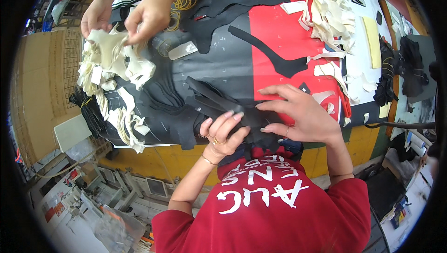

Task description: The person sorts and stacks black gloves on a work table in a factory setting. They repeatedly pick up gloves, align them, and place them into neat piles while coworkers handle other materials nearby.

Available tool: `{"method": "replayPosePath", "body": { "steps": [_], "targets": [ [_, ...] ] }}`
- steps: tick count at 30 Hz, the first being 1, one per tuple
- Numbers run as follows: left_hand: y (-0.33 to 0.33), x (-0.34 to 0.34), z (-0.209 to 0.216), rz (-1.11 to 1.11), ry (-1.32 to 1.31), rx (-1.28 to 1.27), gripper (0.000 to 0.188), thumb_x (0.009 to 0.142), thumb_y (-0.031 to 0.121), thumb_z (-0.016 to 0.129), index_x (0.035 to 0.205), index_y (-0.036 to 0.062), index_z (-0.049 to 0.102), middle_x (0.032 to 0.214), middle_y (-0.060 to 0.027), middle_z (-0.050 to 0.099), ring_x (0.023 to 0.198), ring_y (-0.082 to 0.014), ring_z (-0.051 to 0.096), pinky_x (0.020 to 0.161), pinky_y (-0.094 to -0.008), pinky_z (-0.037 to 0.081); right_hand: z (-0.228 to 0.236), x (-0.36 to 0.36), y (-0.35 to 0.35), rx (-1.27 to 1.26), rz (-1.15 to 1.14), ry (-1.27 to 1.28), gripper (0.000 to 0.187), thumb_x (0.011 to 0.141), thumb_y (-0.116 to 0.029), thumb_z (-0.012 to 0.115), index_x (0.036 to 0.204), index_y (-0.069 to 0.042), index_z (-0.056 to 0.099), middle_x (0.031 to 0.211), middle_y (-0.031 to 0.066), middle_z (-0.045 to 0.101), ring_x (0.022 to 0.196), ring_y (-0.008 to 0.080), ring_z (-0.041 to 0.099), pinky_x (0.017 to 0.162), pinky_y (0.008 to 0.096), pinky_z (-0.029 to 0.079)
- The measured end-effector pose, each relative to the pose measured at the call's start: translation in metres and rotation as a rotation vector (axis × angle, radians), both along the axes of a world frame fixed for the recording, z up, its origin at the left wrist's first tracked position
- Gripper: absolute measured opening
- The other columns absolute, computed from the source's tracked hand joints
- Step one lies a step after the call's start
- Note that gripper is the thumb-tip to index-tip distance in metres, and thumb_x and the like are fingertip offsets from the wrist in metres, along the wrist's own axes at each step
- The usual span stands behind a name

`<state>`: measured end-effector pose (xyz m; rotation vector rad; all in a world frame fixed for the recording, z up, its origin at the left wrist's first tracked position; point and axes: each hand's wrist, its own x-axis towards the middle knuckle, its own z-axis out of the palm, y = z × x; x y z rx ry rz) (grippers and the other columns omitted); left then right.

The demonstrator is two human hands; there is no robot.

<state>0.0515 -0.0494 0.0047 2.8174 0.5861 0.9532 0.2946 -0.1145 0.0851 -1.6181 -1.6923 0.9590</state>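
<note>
Lower forearms are partly hidden behind the red shirt (279,206). Left hand (222,134) and right hand (298,113) rest on a stack of black cut pieces (219,104) at the worktop (223,67) near edge; fingers spread wide, gripping nothing. Farther off, another person's hands (125,15) hold cream cut pieces (109,60). The black pieces' outlines are hard to separate.

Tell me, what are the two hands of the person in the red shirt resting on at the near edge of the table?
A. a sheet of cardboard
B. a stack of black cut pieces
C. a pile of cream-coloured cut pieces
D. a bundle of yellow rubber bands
B: the left hand and right hand both lie on the stack of black cut pieces; the cream-coloured cut pieces are handled by another person's hands across the table.
</note>
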Motion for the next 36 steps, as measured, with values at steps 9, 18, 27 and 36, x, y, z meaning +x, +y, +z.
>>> {"method": "replayPosePath", "body": {
  "steps": [9, 18, 27, 36],
  "targets": [
    [0.052, 0.032, 0.064, -0.316, 0.339, -0.618, 0.049, 0.062, -0.001, 0.069, 0.109, 0.0090, 0.060, 0.108, -0.0036, 0.069, 0.103, -0.0219, 0.065, 0.106, -0.0448, 0.034, -0.010, 0.037, -0.024, -0.006, -0.336, -0.281, 0.029, 0.083, -0.011, 0.074, 0.108, -0.001, 0.067, 0.102, 0.0124, 0.066, 0.096, 0.0283, 0.063, 0.085, 0.0363, 0.050],
    [0.087, 0.090, 0.076, -0.631, 0.783, -0.893, 0.042, 0.060, 0.005, 0.069, 0.101, -0.0008, 0.066, 0.103, -0.0143, 0.065, 0.100, -0.0319, 0.061, 0.099, -0.0378, 0.042, -0.016, 0.020, -0.042, -0.052, -0.298, -0.428, 0.039, 0.072, -0.018, 0.082, 0.105, -0.006, 0.063, 0.102, 0.0090, 0.054, 0.099, 0.0278, 0.052, 0.087, 0.0393, 0.043],
    [0.060, 0.091, 0.052, -0.624, 0.500, -0.727, 0.049, 0.065, 0.008, 0.074, 0.112, 0.0026, 0.061, 0.117, -0.0184, 0.059, 0.113, -0.0370, 0.054, 0.099, -0.0433, 0.042, -0.011, 0.029, -0.022, -0.143, -0.070, -0.174, 0.025, 0.075, -0.007, 0.074, 0.094, -0.006, 0.057, 0.086, 0.0096, 0.060, 0.089, 0.0316, 0.060, 0.079, 0.0422, 0.044],
    [0.051, 0.073, 0.087, -0.533, 0.254, -1.074, 0.061, 0.072, 0.013, 0.077, 0.128, 0.0072, 0.054, 0.106, -0.0153, 0.067, 0.094, -0.0351, 0.062, 0.086, -0.0402, 0.047, -0.021, 0.057, -0.008, -0.082, -0.523, 0.247, 0.049, 0.077, -0.007, 0.078, 0.122, -0.003, 0.060, 0.103, 0.0070, 0.061, 0.091, 0.0137, 0.058, 0.081, 0.0270, 0.046]
  ]
}}
